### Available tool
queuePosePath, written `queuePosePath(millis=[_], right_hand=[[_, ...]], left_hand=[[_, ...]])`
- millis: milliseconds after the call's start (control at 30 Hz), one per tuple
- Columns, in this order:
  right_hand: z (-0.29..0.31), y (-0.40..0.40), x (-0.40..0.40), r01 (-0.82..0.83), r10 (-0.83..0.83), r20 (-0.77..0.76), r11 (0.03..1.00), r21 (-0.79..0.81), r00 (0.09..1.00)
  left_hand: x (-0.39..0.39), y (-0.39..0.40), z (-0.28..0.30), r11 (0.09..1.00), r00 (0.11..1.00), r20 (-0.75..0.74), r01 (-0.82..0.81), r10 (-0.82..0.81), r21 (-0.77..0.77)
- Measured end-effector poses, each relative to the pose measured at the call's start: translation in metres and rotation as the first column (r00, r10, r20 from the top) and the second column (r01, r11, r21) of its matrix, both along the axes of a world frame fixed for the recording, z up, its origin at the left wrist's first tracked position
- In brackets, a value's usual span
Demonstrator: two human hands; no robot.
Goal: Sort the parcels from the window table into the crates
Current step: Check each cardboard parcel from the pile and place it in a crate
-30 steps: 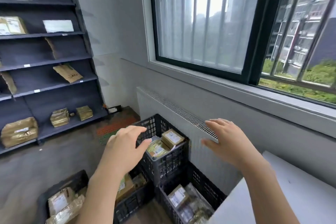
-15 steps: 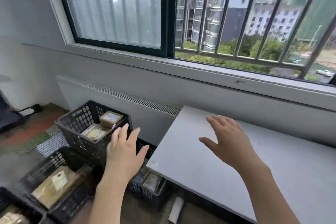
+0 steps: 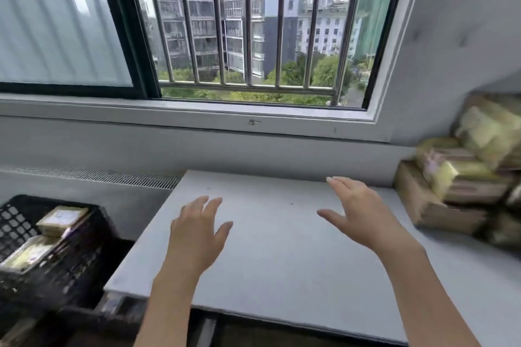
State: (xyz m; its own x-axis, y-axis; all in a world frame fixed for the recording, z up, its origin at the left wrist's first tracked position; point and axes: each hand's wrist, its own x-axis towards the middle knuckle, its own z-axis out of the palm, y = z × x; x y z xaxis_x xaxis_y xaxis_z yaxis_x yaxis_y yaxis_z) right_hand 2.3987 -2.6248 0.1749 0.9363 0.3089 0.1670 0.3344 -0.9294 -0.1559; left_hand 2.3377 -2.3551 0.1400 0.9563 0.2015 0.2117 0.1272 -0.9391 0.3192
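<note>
A pile of brown and yellow-wrapped parcels [image 3: 462,177] lies at the right end of the grey window table [image 3: 282,262], against the wall. Both my hands hover above the table's bare middle with fingers spread and hold nothing: my left hand [image 3: 197,231] near the table's left part, my right hand [image 3: 358,211] further right, still well left of the parcels. A black plastic crate [image 3: 70,256] stands left of the table, below its level, with a few small wrapped parcels [image 3: 60,218] inside.
A barred window [image 3: 248,22] with a wide sill runs behind the table. A radiator cover with a slotted grille [image 3: 90,176] lines the wall at the left. The wall corner closes in at the right behind the parcel pile. Dark floor shows under the table's front edge.
My view has swung right from the shelves and crates to the window table. Both empty hands moved with it, from above the crates to above the tabletop; the parcel pile came into view.
</note>
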Motion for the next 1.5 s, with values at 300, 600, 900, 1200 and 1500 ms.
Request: queuePosePath(millis=[300, 600, 900, 1200, 1500], right_hand=[[0.000, -0.176, 0.055, 0.099, -0.104, -0.036, 0.989, -0.110, 0.994], [-0.005, -0.246, 0.105, 0.187, -0.203, -0.103, 0.971, -0.151, 0.974], [0.048, -0.297, 0.154, 0.232, -0.231, 0.024, 0.962, -0.141, 0.973], [0.117, -0.427, 0.210, 0.285, -0.274, 0.079, 0.929, -0.235, 0.958], [0.115, -0.570, 0.281, 0.342, -0.381, -0.068, 0.883, -0.321, 0.922]], left_hand=[[0.088, -0.206, 0.008, 0.969, 0.969, 0.001, 0.248, -0.248, 0.003], [0.165, -0.270, 0.011, 0.933, 0.936, -0.019, 0.353, -0.352, 0.073], [0.249, -0.334, 0.080, 0.859, 0.883, 0.029, 0.448, -0.468, 0.248], [0.314, -0.477, 0.157, 0.690, 0.799, 0.033, 0.497, -0.601, 0.526], [0.371, -0.620, 0.141, 0.742, 0.857, -0.203, 0.513, -0.474, 0.431]])
